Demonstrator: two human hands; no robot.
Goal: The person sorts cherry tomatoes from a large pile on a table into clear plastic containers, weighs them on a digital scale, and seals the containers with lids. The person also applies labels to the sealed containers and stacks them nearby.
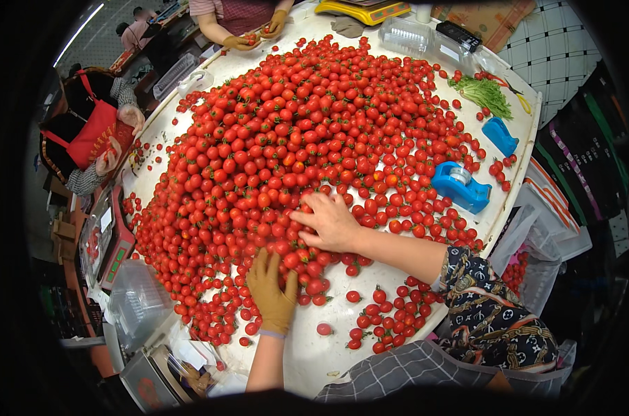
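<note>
A broad heap of cherry tomatoes, many with green stalk ends, covers much of a white table. My left hand, in a tan glove, rests with spread fingers on tomatoes at the heap's near edge. Bare, my right hand touches tomatoes a little farther in and to the right, fingers bent; whether it grips one cannot be told. Between the two hands lie several loose tomatoes. A smaller group of tomatoes lies near the table's edge, below my right forearm.
Blue tape dispensers, green stems and yellow-handled scissors lie at right. Clear plastic boxes and a red scale stand at left. A yellow scale is at the far edge. Co-workers' hands are across the table and at left.
</note>
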